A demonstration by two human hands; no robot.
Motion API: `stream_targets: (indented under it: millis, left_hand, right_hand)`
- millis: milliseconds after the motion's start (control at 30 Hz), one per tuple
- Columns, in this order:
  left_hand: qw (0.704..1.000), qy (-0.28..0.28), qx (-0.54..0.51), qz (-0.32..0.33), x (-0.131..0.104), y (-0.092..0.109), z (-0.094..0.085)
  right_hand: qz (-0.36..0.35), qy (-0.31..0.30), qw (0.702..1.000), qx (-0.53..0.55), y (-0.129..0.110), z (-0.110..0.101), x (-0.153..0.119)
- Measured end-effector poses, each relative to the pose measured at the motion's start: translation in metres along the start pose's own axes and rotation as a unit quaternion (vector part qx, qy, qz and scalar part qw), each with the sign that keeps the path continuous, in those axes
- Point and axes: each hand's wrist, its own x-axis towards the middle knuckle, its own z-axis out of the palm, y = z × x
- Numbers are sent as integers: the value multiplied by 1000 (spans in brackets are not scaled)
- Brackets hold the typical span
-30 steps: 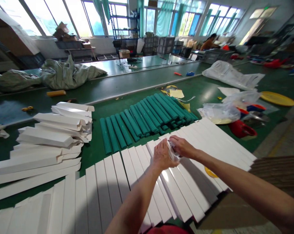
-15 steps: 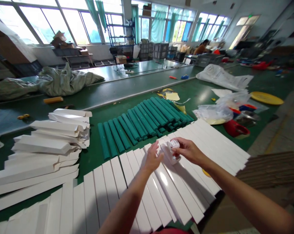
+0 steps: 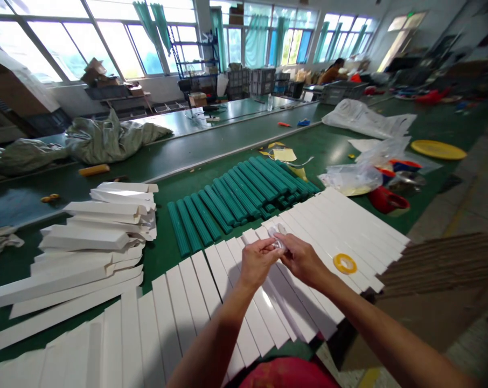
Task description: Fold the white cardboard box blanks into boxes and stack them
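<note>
Both hands meet over a row of long white boxes [image 3: 195,285]. My left hand [image 3: 258,261] pinches the left side of a small clear-and-white item [image 3: 279,241], and my right hand [image 3: 302,258] grips its right side. The item looks like a small roll, but its details are hidden by the fingers. A yellow tape ring [image 3: 344,263] lies on the boxes, right of my right hand. Beyond the hands, ribbed green sticks [image 3: 228,199] lie side by side in a pile.
Unfilled-looking white cartons [image 3: 90,237] are heaped at the left. Plastic bags [image 3: 353,178], a red container [image 3: 387,200] and a yellow disc [image 3: 438,149] lie at the right. Brown cardboard [image 3: 441,285] is stacked below the table's right edge. A person [image 3: 332,71] sits far back.
My left hand has closed from an open pose onto the small item. My right hand has turned and moved slightly left with it. The yellow ring has come into fuller view.
</note>
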Motion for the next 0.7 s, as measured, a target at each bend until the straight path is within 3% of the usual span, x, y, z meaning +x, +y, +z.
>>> stream_targets:
  millis: [167,300,467,533,600,700]
  left_hand:
    - [991,1,108,75,-23,1,-23]
    - [944,34,281,170,-47,-2,-36]
    - [899,96,338,263,-71,-10,-46]
    - [887,98,352,284,-76,-11,-51]
    - [882,108,357,287,-79,-9,-54]
    - [878,115,355,300,-83,-5,-58]
  right_hand:
    - [-8,-16,999,38,-17,13,-10]
    - [-14,-57,995,82,-33,29,-20]
    - [59,-94,977,182,-51,44,-30]
    - [127,-104,948,274,-58,44,-30]
    - [192,-98,899,381,-65,43,-30]
    - [243,-75,845,471,-74,41,-28]
